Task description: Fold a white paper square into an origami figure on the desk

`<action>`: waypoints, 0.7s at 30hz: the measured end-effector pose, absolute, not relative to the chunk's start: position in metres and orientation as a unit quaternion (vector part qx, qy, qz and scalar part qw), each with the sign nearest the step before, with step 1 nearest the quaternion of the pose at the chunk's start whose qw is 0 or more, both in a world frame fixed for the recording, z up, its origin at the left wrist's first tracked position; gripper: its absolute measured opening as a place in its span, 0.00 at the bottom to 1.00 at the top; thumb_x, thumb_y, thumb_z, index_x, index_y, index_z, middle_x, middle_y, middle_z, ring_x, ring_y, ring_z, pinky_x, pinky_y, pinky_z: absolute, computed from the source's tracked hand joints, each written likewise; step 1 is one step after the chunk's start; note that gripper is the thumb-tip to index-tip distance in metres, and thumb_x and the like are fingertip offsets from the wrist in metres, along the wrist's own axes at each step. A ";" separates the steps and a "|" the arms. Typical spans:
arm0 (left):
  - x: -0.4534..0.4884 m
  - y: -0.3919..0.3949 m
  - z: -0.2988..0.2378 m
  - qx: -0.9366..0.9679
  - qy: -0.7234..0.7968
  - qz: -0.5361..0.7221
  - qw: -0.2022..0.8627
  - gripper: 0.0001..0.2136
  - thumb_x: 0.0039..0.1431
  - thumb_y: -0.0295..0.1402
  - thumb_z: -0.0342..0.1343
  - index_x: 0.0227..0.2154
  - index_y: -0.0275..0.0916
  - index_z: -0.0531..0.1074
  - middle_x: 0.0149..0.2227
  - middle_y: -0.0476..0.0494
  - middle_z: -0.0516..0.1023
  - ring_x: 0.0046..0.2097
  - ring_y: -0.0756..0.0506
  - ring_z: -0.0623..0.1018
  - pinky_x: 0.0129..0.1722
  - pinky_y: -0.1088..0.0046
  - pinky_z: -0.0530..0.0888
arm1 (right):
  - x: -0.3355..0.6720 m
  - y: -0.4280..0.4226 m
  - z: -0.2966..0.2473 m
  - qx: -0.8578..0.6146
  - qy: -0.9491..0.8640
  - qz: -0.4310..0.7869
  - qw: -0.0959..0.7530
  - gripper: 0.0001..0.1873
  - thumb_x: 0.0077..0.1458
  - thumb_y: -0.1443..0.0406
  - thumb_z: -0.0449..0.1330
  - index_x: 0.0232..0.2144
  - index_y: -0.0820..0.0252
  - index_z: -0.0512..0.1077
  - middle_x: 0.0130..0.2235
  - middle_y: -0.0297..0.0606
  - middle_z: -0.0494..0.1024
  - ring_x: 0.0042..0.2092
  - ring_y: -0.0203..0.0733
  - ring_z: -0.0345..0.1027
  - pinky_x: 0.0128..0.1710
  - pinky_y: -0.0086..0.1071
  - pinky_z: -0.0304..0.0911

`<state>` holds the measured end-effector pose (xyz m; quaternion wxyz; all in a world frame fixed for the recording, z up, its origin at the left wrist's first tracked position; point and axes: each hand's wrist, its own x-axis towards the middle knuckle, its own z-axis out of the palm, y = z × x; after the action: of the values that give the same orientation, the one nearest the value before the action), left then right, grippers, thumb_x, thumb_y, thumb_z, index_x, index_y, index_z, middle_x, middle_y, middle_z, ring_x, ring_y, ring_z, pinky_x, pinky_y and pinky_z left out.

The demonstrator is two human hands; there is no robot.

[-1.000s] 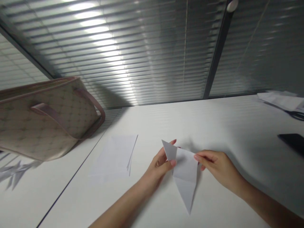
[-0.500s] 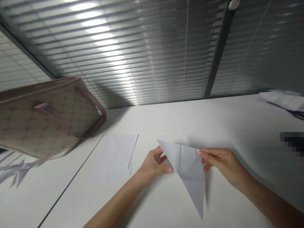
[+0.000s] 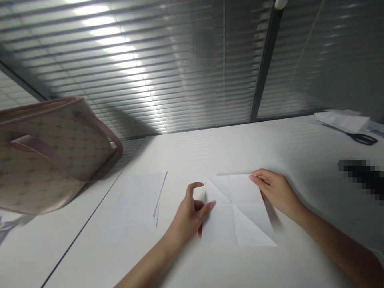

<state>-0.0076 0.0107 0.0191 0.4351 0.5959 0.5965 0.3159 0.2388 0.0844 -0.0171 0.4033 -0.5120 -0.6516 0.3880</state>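
The creased paper sheet [image 3: 237,212] lies opened flat on the white desk [image 3: 300,152], its unfolding seemingly done; the right hand [image 3: 277,190] pinches its far corner, while the left hand [image 3: 189,216] stands loosely spread at its left edge

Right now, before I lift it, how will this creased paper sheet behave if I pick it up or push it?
The creased white paper sheet will probably feel light and floppy, since it looks thin. It will likely bend along its fold lines when lifted. Pushed across the smooth white tabletop, it would probably slide easily rather than roll.
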 end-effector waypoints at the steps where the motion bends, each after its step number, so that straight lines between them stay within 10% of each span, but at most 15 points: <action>1: -0.007 0.009 0.015 0.616 0.602 0.298 0.412 0.21 0.63 0.42 0.51 0.55 0.42 0.55 0.16 0.61 0.64 0.13 0.51 0.63 0.13 0.80 0.59 | 0.236 0.086 -0.022 -0.511 -0.664 0.378 0.394 0.15 0.58 0.54 0.55 0.29 0.59 0.73 0.24 0.35 0.76 0.28 0.41 0.70 0.26 0.31 0.63; 6: -0.013 0.009 0.005 0.725 0.597 0.243 0.243 0.16 0.58 0.37 0.57 0.50 0.43 0.71 0.32 0.41 0.78 0.36 0.40 0.78 0.37 0.62 0.74 | 0.229 0.093 -0.038 -0.502 -0.727 0.298 0.361 0.11 0.58 0.58 0.55 0.34 0.58 0.74 0.28 0.36 0.77 0.31 0.43 0.71 0.32 0.34 0.67; 9: -0.021 0.016 0.005 0.786 0.549 0.213 0.187 0.16 0.58 0.36 0.58 0.50 0.46 0.74 0.55 0.38 0.71 0.56 0.35 0.69 0.56 0.51 0.65 | 0.234 0.092 -0.037 -0.475 -0.768 0.242 0.356 0.13 0.57 0.62 0.57 0.44 0.55 0.73 0.43 0.42 0.77 0.46 0.48 0.70 0.47 0.42 0.66; 21: -0.046 0.005 0.005 0.882 0.459 0.053 0.091 0.38 0.59 0.53 0.51 0.67 0.44 0.44 0.68 0.40 0.49 0.67 0.38 0.55 0.65 0.53 0.50 | 0.274 0.060 -0.027 -0.374 -0.900 0.175 0.140 0.40 0.53 0.56 0.62 0.65 0.48 0.51 0.65 0.39 0.60 0.64 0.49 0.54 0.64 0.52 0.47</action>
<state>-0.0457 0.0054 0.0054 0.0912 0.8822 0.4590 0.0526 0.2739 0.0597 -0.0270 0.1403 -0.3739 -0.9000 0.1746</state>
